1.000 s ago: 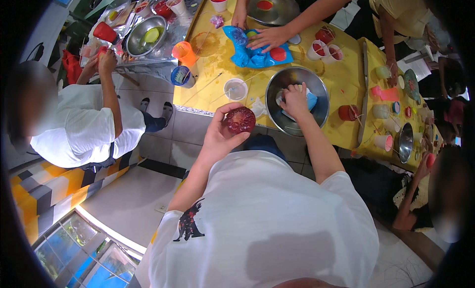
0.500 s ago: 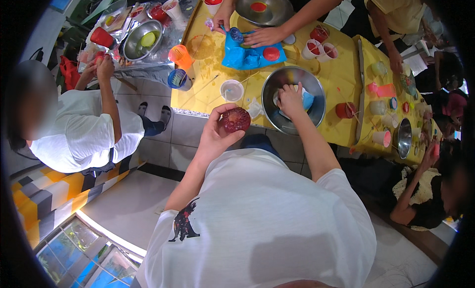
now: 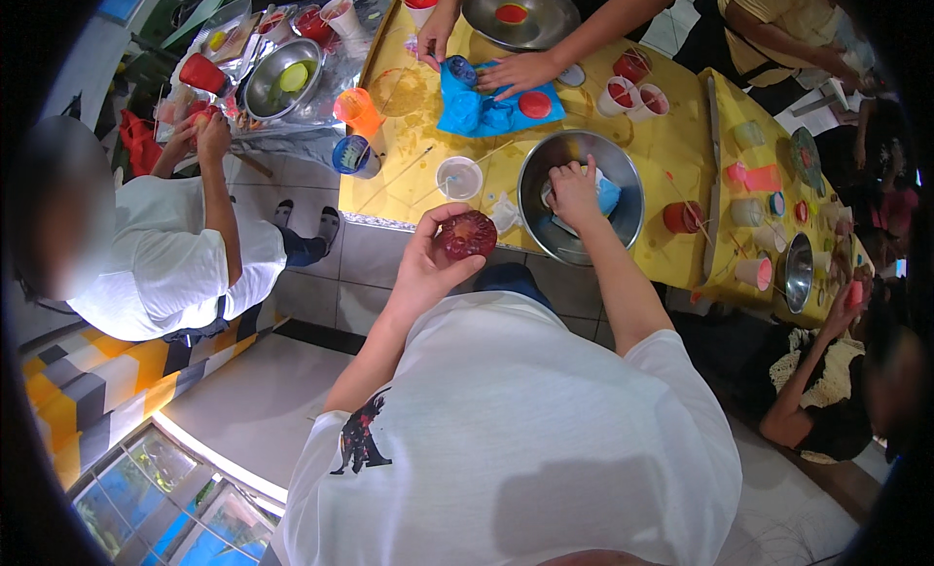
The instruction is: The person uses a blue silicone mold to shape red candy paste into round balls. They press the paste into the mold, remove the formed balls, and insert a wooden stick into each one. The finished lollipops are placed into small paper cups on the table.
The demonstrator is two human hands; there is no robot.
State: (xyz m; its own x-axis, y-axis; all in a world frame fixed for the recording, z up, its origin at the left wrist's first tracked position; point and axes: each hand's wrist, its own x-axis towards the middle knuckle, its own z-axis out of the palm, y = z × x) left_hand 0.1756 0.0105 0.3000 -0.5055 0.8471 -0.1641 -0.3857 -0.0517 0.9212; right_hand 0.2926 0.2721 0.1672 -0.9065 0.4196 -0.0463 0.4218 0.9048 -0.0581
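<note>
Left of the steel bowl (image 3: 589, 147) and a little nearer the body, the left hand (image 3: 433, 262) grips a ridged, dark red disc (image 3: 467, 236), thumb along its lower edge and fingers curled round its left side. The disc is apart from the bowl, and well to the left of the right hand (image 3: 576, 193). That hand reaches inside the bowl, fingers bent down over a crumpled white-and-blue bundle (image 3: 608, 195); whether they grip it or only press on it, I cannot tell. Just left of the bowl lies a crumpled white scrap (image 3: 504, 214), with a pale cup (image 3: 459, 179) beyond it; right of the bowl stands a red container (image 3: 683, 218), on the same yellow tabletop (image 3: 676, 147). Farther left of the bowl are a blue cup (image 3: 354, 156) and an orange cup (image 3: 358, 111). Beyond the bowl, another person's hands (image 3: 519, 72) touch a blue plastic sheet (image 3: 477, 118) bearing a flat red round (image 3: 534, 104). Farthest beyond the bowl sits a wide metal basin (image 3: 555, 26).
</note>
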